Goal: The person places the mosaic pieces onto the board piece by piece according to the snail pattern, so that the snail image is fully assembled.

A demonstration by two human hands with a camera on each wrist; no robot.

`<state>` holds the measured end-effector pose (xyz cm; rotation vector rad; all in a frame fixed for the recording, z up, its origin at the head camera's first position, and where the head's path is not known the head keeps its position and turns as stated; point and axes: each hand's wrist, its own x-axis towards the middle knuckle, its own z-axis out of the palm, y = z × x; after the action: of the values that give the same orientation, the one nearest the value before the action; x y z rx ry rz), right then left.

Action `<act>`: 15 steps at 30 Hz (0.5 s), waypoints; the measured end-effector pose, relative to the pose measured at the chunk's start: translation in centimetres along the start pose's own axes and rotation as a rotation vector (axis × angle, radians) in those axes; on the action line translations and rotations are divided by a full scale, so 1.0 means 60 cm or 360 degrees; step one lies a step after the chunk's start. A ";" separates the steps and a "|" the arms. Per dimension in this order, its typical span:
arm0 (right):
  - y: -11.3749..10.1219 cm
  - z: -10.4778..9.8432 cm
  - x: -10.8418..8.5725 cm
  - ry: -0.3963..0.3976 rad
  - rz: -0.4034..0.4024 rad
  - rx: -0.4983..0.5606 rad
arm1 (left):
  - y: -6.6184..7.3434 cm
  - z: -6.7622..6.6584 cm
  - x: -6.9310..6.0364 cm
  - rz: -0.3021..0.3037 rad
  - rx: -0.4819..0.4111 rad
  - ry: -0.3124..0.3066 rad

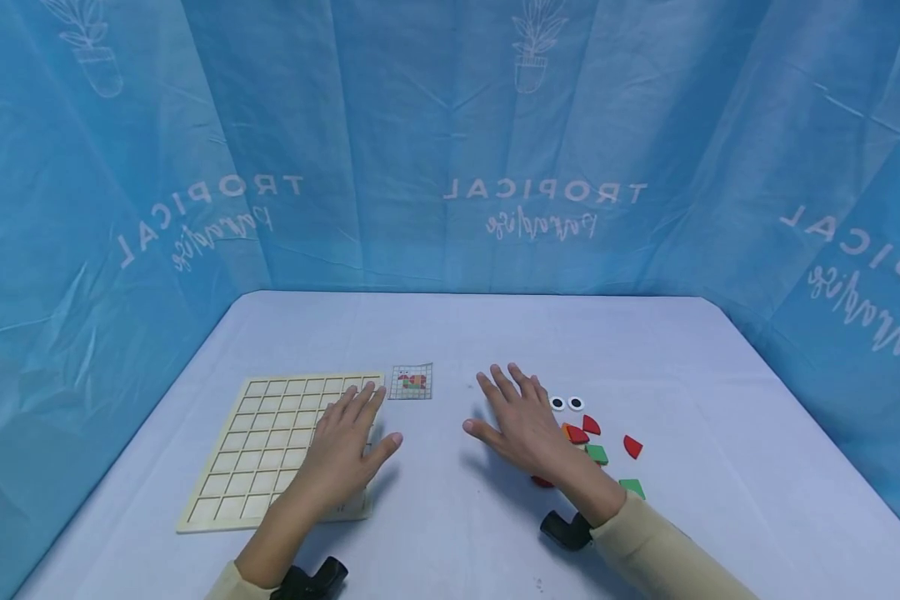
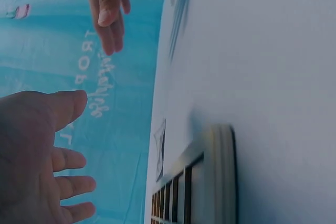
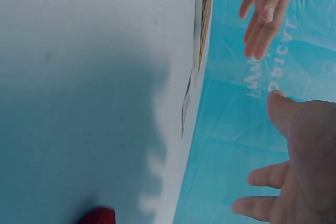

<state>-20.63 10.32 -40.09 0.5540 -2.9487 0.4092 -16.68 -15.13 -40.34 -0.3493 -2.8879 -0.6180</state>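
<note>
From the head view, we find both hands spread wide and holding nothing: the left hand (image 1: 342, 454) hovers over the right part of the board (image 1: 258, 437), the right hand (image 1: 525, 425) over the left edge of the loose pieces. To do this well, we should carry each sleeve (image 1: 656, 537) high enough that nothing gets nudged. The board lies flat at the left of the table (image 1: 465, 329), pale and ruled into squares. At its far right corner, a small card (image 1: 411, 382) shows a coloured picture on a grid. The pieces include red wedges (image 1: 633, 447) with one curved side, green tiles (image 1: 596, 454) and white eye discs (image 1: 576, 403) with black centres; the right hand hides some.

In the left wrist view, we see the board's corner is thick, its edge layered.

In the right wrist view, one red piece (image 3: 100, 216) shows partly; we would reach there gently, since such pieces probably slide easily.
</note>
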 end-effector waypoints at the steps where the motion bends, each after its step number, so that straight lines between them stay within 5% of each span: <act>1: -0.002 0.002 0.002 -0.0002 0.0000 0.0021 | -0.005 -0.003 -0.001 -0.0003 -0.0017 0.0001; 15: -0.027 0.021 0.039 -0.0030 -0.0062 0.0204 | -0.066 -0.043 -0.021 -0.0063 -0.0236 0.0114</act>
<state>-22.29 7.68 -40.54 0.6317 -2.9391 0.5953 -16.24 -19.97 -39.81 -0.2835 -2.7946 -0.8366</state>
